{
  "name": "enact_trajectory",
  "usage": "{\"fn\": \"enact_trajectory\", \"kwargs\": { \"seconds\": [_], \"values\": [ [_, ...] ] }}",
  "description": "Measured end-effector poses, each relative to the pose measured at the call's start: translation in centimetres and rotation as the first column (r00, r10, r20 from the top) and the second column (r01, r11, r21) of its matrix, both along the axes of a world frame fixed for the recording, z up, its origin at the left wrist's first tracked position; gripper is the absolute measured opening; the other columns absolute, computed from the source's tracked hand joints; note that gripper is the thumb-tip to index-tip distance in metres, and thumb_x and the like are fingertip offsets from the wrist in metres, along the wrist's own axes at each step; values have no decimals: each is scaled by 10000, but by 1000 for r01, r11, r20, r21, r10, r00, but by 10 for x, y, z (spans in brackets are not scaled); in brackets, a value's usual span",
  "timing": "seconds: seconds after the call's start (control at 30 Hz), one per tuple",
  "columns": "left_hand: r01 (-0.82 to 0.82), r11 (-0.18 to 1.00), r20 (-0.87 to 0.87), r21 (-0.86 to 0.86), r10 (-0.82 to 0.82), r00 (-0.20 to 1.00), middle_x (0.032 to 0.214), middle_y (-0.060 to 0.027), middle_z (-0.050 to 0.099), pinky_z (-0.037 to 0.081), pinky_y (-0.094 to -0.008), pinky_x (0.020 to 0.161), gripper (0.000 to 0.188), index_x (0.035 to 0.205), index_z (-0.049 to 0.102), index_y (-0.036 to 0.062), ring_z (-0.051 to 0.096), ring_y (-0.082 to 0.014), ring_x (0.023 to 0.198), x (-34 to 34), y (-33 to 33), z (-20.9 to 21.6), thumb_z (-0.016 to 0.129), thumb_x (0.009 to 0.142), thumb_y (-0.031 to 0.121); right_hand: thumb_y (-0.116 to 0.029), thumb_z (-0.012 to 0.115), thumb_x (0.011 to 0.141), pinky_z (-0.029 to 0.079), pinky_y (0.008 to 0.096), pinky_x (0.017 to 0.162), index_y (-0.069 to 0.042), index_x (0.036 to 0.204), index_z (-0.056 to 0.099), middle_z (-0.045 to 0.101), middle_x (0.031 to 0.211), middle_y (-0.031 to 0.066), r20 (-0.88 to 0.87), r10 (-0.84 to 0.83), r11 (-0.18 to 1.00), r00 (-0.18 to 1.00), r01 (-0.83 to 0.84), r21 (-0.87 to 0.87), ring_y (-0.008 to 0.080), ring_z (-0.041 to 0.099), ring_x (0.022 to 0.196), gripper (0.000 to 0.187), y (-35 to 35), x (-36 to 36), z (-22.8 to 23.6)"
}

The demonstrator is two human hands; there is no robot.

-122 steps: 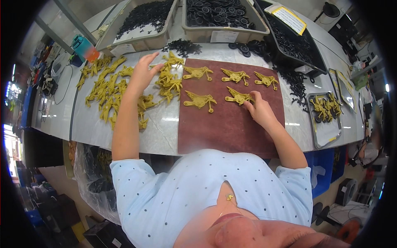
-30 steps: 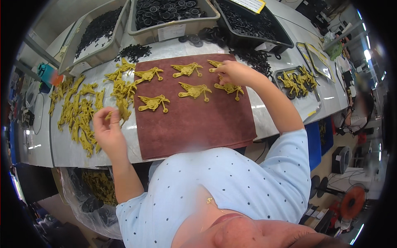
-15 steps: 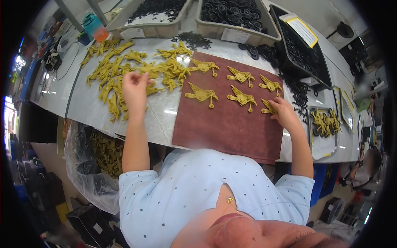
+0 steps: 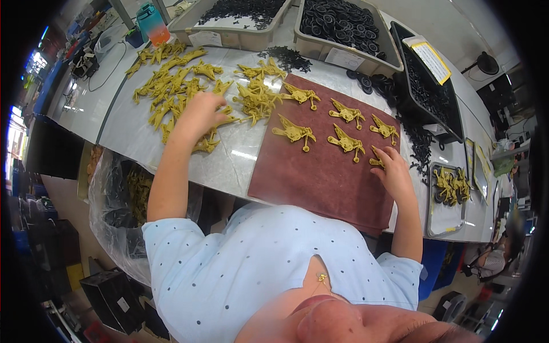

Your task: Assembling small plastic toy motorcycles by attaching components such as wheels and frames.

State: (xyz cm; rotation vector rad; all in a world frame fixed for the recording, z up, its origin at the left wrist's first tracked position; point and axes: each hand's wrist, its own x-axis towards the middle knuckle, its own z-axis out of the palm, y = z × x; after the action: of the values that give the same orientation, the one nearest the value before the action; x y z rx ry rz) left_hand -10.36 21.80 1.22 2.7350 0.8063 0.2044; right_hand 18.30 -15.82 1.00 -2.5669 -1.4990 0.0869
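Note:
Several olive-yellow bird-shaped plastic parts [image 4: 346, 140], each with a long pointed piece and a small round-ended arm, lie in two rows on a dark red mat [image 4: 309, 177]. My right hand [image 4: 396, 174] is at the mat's right edge, its fingers closed on the nearest right part [image 4: 376, 162], which they partly cover. Over on the left, my left hand [image 4: 201, 114] reaches over a loose heap of the same yellow parts [image 4: 171, 86]. Its bent fingers and thumb look apart, close to parts in the heap; the fingertips are partly hidden.
Along the back stand a grey bin of small black pieces [image 4: 231, 38], a grey bin of black wheels [image 4: 394, 67] and a black tray [image 4: 423, 94]. A metal tray [image 4: 445, 220] holds yellow parts with wheels at right. A bottle [image 4: 152, 24] stands back left; a plastic-lined container [image 4: 114, 223] is below.
My left hand has gone from a raised pinch to a lower reach over the heap, fingers parting. My right hand stays at the same part. The whole view has shifted slightly.

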Motion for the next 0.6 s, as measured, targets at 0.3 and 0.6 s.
{"fn": "enact_trajectory", "kwargs": {
  "seconds": [0.3,0.6],
  "values": [
    [12,998,392,-64,14,920,1080,-106,605,495,-342,771,250,980,668,30,611,-251,907,-1,1,-39,724,747,101,-103,667,800,471,394,845,-38,1025,646,633,1039,118,-22,260,910,965,-237,341,307,598,969,236,60,-44,15],
    [138,792,717,-594,444,538,898,-26,656,454,-232,720,128,951,674,5,565,-86,788,-9,-21,-13,646,876,104,-34,617,842,496,332,791,-28,1068,630,638,968,122,-261,518,718,815,-248,651,272,616,931,227,146,-106,22]
  ]
}}
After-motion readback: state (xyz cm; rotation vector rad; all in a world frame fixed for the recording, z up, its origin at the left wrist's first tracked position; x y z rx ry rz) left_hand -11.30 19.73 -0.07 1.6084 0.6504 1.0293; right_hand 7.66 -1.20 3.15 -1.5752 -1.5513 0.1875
